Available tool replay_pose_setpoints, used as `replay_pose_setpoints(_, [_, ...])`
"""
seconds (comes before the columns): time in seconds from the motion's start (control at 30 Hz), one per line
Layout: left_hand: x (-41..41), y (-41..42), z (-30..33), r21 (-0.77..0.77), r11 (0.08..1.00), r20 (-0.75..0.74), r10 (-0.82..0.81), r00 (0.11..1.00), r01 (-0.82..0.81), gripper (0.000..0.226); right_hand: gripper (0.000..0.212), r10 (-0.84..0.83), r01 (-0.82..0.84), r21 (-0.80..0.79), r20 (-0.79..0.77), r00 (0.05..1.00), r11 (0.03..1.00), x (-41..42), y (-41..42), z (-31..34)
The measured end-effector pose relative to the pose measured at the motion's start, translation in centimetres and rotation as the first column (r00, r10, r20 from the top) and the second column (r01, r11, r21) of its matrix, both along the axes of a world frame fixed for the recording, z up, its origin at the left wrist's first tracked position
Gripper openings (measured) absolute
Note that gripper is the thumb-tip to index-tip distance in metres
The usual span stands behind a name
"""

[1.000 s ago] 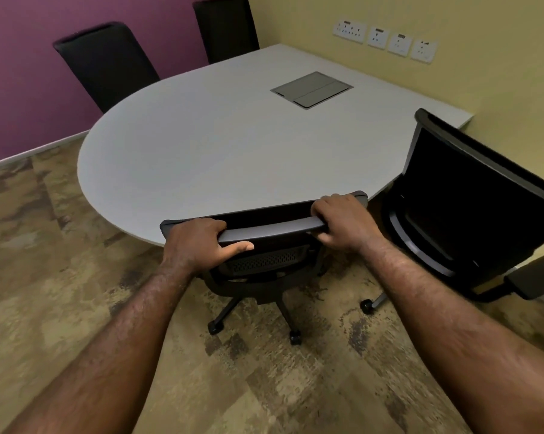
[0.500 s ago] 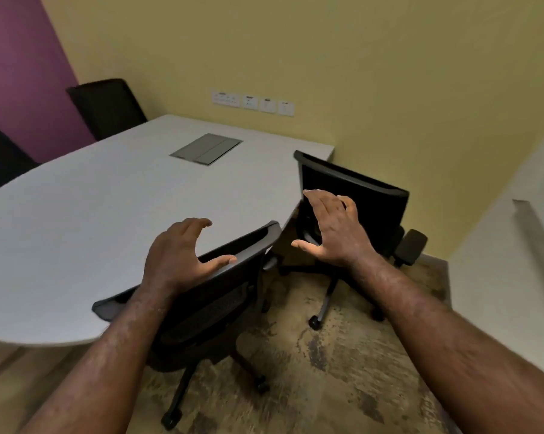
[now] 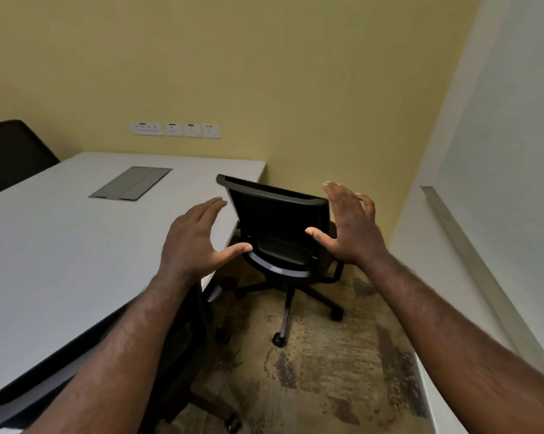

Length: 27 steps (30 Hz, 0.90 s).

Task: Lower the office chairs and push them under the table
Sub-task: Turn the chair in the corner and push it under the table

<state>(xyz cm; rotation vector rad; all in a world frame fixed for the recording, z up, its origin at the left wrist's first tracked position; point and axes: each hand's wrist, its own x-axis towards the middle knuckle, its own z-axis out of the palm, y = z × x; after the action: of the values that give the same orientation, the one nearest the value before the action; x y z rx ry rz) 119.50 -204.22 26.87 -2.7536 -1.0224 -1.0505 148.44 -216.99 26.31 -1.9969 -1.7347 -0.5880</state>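
- Head view: bench (image 3: 61, 245) fills the left, grey top with a cable hatch (image 3: 130, 183) set flush, so nothing on it blocks a chair back sliding in.
- Yellow wall (image 3: 264, 73) closes off the far end of the bench; white wall (image 3: 499, 151) on the right. Narrow corner, so the chair there has little room to swing.
- Task chair (image 3: 280, 227) stands just beside the bench's far right corner, seat out in the open, back turned toward the person. Not under the bench yet; looks like the next one to handle. Whether it sits at low height I cannot tell.
- Near chair (image 3: 183, 339), dark, lower left, sits tucked against the bench edge below the left forearm; looks already pushed in.
- Another dark chair back (image 3: 11, 151) shows at far left behind the bench.
- Right hand (image 3: 349, 227): grip spread, fingers straight, thumb out, holding nothing. It reads as set to take the right side of the backrest.
- Left hand (image 3: 195, 242): grip spread too, fingers loosely fanned, holding nothing, short of the backrest's left edge. Both palms face each other to bracket it.
- Wall sockets (image 3: 175, 129) sit above the bench, well apart from the hands.
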Motion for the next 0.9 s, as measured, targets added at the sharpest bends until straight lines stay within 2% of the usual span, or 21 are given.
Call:
replay_pose_setpoints(0.27, [11.6,1.6,-0.5,-0.022,0.999,-0.041,-0.045,0.998,0.044,0.096,0.077,-0.075,0.078,0.057,-0.05,0.996,0.995,11.6,-0.6,0.1])
replay_pose_setpoints(0.63, [21.2,6.2,-3.8,-0.083,0.994,-0.102,-0.084,0.991,0.076,0.096,0.075,-0.148,0.155,0.056,-0.118,0.982,0.986,20.3,1.3,-2.9])
replay_pose_setpoints(0.9, [22.7,14.5,-6.8,-0.167,0.986,-0.057,-0.028,0.998,0.018,0.096,0.074,-0.044,0.038,-0.045,-0.146,0.988,0.998,20.2,10.3,-5.0])
